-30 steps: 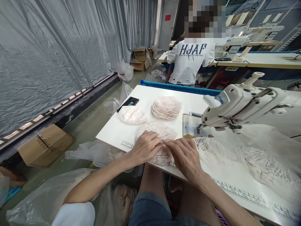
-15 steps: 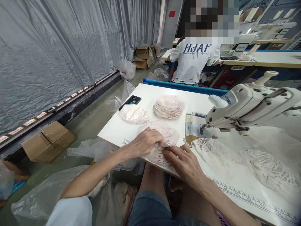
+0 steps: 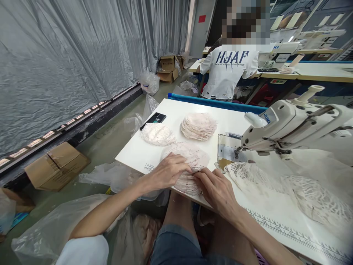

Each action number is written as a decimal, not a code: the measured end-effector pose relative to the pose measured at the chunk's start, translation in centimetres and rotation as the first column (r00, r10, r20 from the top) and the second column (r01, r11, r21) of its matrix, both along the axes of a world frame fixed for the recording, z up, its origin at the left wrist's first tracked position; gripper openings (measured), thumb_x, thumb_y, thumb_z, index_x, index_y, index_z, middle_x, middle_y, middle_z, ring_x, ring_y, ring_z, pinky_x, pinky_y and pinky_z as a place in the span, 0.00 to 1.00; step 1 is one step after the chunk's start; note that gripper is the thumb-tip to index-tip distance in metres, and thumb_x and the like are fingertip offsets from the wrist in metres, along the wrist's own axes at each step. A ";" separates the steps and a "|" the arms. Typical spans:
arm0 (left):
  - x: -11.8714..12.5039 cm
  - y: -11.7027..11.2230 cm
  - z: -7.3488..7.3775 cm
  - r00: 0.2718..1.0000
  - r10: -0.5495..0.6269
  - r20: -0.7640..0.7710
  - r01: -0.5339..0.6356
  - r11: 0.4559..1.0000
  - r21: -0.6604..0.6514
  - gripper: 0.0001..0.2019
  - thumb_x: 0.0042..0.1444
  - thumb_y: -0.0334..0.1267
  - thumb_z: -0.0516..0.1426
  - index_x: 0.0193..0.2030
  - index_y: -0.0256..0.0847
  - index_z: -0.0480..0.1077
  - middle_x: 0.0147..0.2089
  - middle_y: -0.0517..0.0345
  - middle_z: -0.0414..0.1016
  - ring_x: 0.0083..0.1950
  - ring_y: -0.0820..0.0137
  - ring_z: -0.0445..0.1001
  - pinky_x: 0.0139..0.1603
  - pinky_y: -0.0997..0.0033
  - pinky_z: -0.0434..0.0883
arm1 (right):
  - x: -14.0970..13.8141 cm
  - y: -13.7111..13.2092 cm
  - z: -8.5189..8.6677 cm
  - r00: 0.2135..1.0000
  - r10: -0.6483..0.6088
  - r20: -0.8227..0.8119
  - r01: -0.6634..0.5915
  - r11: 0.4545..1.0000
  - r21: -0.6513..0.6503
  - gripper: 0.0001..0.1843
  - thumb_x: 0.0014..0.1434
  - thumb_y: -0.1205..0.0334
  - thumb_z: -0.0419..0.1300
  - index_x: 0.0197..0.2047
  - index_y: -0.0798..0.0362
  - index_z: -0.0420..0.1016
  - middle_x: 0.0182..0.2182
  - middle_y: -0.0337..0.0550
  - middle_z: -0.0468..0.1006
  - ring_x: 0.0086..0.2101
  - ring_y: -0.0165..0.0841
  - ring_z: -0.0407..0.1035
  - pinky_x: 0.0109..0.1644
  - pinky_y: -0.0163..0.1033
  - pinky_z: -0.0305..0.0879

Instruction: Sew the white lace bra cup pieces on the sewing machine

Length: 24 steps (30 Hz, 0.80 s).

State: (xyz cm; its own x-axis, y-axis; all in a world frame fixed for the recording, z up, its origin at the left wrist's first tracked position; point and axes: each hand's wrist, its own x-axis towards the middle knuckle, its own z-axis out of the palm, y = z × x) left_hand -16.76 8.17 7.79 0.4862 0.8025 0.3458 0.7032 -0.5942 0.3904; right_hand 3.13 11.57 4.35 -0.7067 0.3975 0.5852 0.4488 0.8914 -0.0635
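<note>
My left hand (image 3: 172,169) is closed with its fingertips pinching the edge of a pale pink fabric piece (image 3: 193,154) near the table's front edge. Opposite it, my right hand (image 3: 215,186) pinches the same edge, thumb and index finger close to the left fingertips. Beneath both hands lies a stack of similar thin fabric pieces (image 3: 189,183), partly covered by them. Farther back sits a round pile of beige fabric pieces (image 3: 198,126). To its left is a white lace piece (image 3: 158,134), its edge close to a black phone (image 3: 156,117).
A white sewing machine (image 3: 289,121) stands at the right, its needle area beside my right hand. White lace fabric (image 3: 317,198) spreads over the right of the table (image 3: 132,151). A person in a white shirt (image 3: 228,70) sits ahead. Cardboard box (image 3: 56,165) and plastic bags lie left.
My left hand has turned flatter, its fingers reaching farther along the fabric edge. The right fingertips have shifted slightly along that edge. The fabric piece stays in nearly the same place.
</note>
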 end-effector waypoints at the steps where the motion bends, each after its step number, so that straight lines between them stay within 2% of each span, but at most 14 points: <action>1: 0.1 -0.1 0.0 1.000 0.013 -0.003 -0.013 1.000 -0.001 0.09 0.61 0.30 0.49 0.40 0.37 0.71 0.34 0.56 0.70 0.39 0.69 0.67 0.43 0.69 0.61 | -0.1 0.0 0.2 1.000 -0.003 -0.023 0.003 1.000 0.010 0.10 0.63 0.73 0.47 0.35 0.56 0.68 0.27 0.44 0.72 0.23 0.31 0.55 0.29 0.38 0.49; 4: 0.6 -0.2 -0.3 0.998 0.067 -0.010 -0.067 0.997 0.025 0.08 0.59 0.39 0.54 0.38 0.36 0.70 0.35 0.56 0.71 0.39 0.68 0.68 0.43 0.67 0.61 | -0.1 0.0 0.6 0.998 -0.007 -0.069 0.009 1.000 0.028 0.08 0.63 0.74 0.49 0.38 0.56 0.67 0.31 0.45 0.74 0.23 0.30 0.57 0.29 0.37 0.50; 8: 0.8 0.1 -0.8 0.990 0.121 0.067 -0.124 0.992 0.035 0.08 0.62 0.32 0.50 0.33 0.36 0.67 0.32 0.57 0.71 0.36 0.70 0.68 0.41 0.68 0.60 | 0.6 -0.6 0.5 0.995 0.030 -0.099 -0.025 0.998 0.050 0.08 0.62 0.72 0.53 0.44 0.55 0.67 0.38 0.49 0.73 0.31 0.32 0.64 0.32 0.37 0.53; 10: 0.8 0.3 -0.9 0.988 0.115 0.103 -0.118 0.993 0.025 0.06 0.61 0.31 0.50 0.33 0.37 0.65 0.31 0.58 0.71 0.35 0.70 0.68 0.40 0.69 0.60 | 0.9 -0.8 0.0 0.997 0.056 -0.059 -0.052 0.996 0.074 0.07 0.62 0.71 0.54 0.43 0.54 0.68 0.39 0.48 0.74 0.31 0.32 0.65 0.32 0.37 0.53; 12: 0.7 0.4 -0.9 0.989 0.106 0.101 -0.109 0.994 0.026 0.05 0.60 0.31 0.51 0.32 0.37 0.64 0.31 0.59 0.70 0.34 0.70 0.68 0.40 0.69 0.60 | 1.1 -1.0 -0.4 0.998 0.056 -0.003 -0.055 0.996 0.074 0.05 0.63 0.70 0.53 0.42 0.55 0.68 0.37 0.47 0.74 0.30 0.31 0.65 0.32 0.38 0.51; 17: 0.9 0.1 -0.8 0.993 0.103 0.062 -0.105 0.994 0.041 0.04 0.59 0.29 0.50 0.32 0.38 0.62 0.31 0.58 0.70 0.35 0.69 0.67 0.40 0.68 0.61 | 1.1 -0.9 -0.9 0.999 0.028 0.036 -0.028 1.000 0.008 0.10 0.65 0.70 0.48 0.42 0.56 0.70 0.32 0.46 0.74 0.27 0.31 0.63 0.31 0.38 0.49; 20: 0.9 0.0 -0.8 0.993 0.090 0.078 -0.092 0.995 0.029 0.04 0.60 0.29 0.48 0.36 0.38 0.62 0.34 0.57 0.71 0.37 0.70 0.68 0.42 0.69 0.61 | 0.9 -0.8 -0.6 0.999 0.022 0.024 -0.022 1.000 -0.009 0.11 0.65 0.70 0.47 0.39 0.56 0.70 0.30 0.45 0.72 0.25 0.31 0.60 0.30 0.38 0.49; 24: 0.5 -0.2 -0.5 0.999 0.021 0.034 -0.023 0.999 0.037 0.10 0.63 0.28 0.44 0.42 0.38 0.65 0.38 0.55 0.72 0.42 0.69 0.68 0.45 0.68 0.61 | 0.5 -0.7 -0.4 1.000 -0.014 -0.001 0.014 1.000 -0.017 0.12 0.65 0.68 0.47 0.33 0.55 0.69 0.26 0.42 0.68 0.24 0.31 0.55 0.29 0.37 0.49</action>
State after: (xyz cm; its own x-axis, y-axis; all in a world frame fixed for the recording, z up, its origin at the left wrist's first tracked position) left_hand -16.22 7.96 7.27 0.4563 0.7992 0.3912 0.7033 -0.5933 0.3916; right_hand 3.62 10.87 4.00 -0.7003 0.4168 0.5795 0.4608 0.8840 -0.0789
